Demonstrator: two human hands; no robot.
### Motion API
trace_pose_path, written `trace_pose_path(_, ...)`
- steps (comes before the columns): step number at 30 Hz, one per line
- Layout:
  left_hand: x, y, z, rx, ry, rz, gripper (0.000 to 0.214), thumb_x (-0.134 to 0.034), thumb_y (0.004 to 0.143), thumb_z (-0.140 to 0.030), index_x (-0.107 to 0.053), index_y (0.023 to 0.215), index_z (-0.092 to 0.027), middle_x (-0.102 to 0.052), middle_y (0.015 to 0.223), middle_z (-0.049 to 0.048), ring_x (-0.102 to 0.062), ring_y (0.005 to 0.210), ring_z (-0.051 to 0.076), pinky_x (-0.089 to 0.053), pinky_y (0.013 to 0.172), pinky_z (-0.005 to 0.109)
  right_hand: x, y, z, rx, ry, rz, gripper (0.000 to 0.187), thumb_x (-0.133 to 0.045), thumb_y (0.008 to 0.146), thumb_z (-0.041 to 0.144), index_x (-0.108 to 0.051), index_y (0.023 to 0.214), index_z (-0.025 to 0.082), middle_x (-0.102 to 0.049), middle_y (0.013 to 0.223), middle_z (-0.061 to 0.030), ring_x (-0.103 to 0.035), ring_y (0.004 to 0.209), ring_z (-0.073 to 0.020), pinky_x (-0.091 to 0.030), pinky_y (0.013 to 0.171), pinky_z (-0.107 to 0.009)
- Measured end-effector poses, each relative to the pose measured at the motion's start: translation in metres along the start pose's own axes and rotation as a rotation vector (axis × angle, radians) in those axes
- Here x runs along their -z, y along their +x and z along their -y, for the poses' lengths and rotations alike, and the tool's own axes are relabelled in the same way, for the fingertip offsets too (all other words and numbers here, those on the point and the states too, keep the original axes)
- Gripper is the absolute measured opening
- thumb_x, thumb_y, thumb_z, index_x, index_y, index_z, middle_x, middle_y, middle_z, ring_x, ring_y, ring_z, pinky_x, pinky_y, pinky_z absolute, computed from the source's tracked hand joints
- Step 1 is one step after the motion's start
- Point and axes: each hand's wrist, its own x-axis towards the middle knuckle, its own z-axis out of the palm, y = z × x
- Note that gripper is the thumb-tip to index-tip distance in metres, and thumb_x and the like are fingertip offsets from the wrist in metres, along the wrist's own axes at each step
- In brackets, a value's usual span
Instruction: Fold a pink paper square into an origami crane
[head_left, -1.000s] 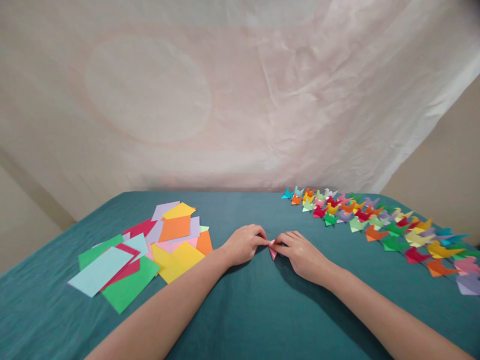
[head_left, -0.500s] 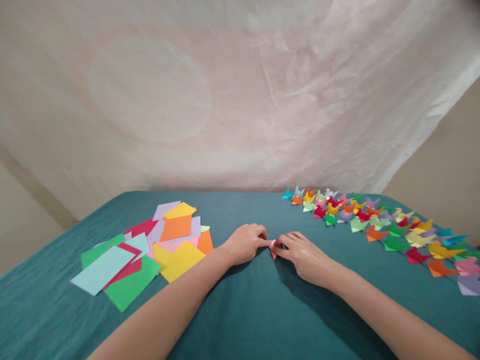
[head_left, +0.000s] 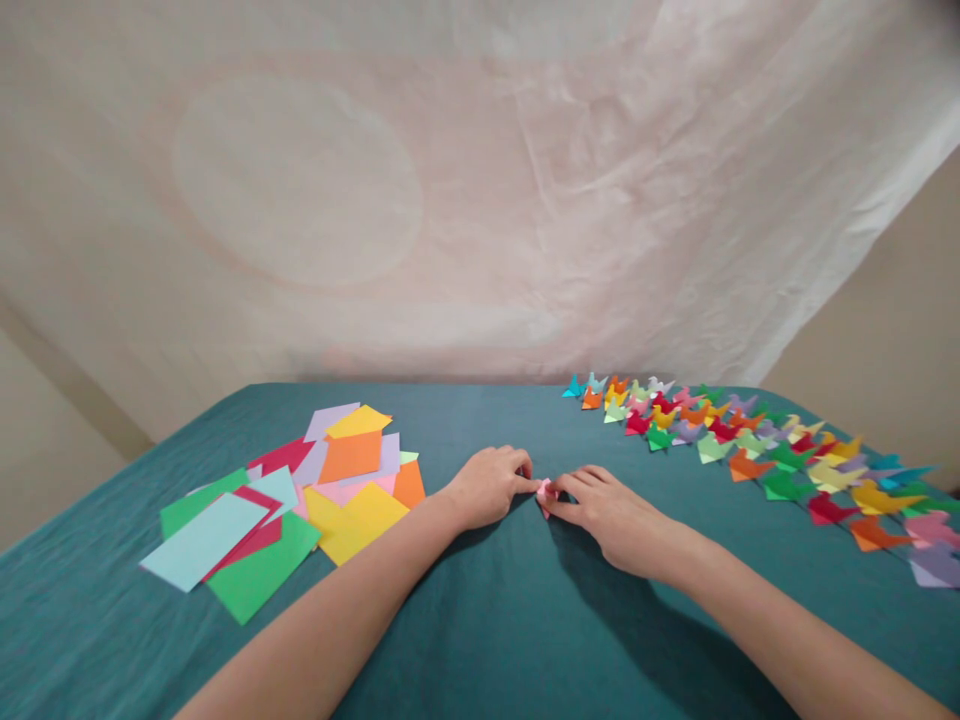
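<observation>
Fingertips of left hand (head_left: pixel 491 485) and right hand (head_left: pixel 607 512) pinch small pink folded paper (head_left: pixel 544 490) on teal tablecloth (head_left: pixel 487 620)

A single camera sits on the person's head and looks forward and slightly down across a table covered in teal cloth (head_left: pixel 480 620). The view is wide: the table fills only the lower half of the frame, while a pale draped sheet (head_left: pixel 480 200) behind it fills the upper half. Both forearms enter from the bottom edge and converge near the centre, where the left hand (head_left: pixel 491 485) and right hand (head_left: pixel 607 510) meet, so the hands lie at arm's reach from the lens. The loose coloured sheets (head_left: pixel 300 500) sit at lower left, the rows of folded paper figures (head_left: pixel 750 445) run off towards the right edge. No second view overlaps this one.
</observation>
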Motion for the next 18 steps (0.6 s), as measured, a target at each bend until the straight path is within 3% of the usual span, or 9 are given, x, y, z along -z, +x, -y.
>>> trace_pose_path(18, 0.0001, 0.0008, -0.0021, 0.008, 0.014, 0.015, 0.027, -0.051, 0.086, -0.018, -0.062, 0.107, -0.032, -0.056, 0.101, 0.0032, -0.052, 0.089, 0.018, -0.041, 0.073, 0.028, 0.0025, -0.0063, 0.0088, -0.025, 0.014, 0.04, 0.068, -0.048, 0.064, 0.0, -0.046, 0.128, 0.022, -0.048, 0.128, -0.0137, -0.046, 0.114, -0.0266, -0.029, 0.099, -0.049)
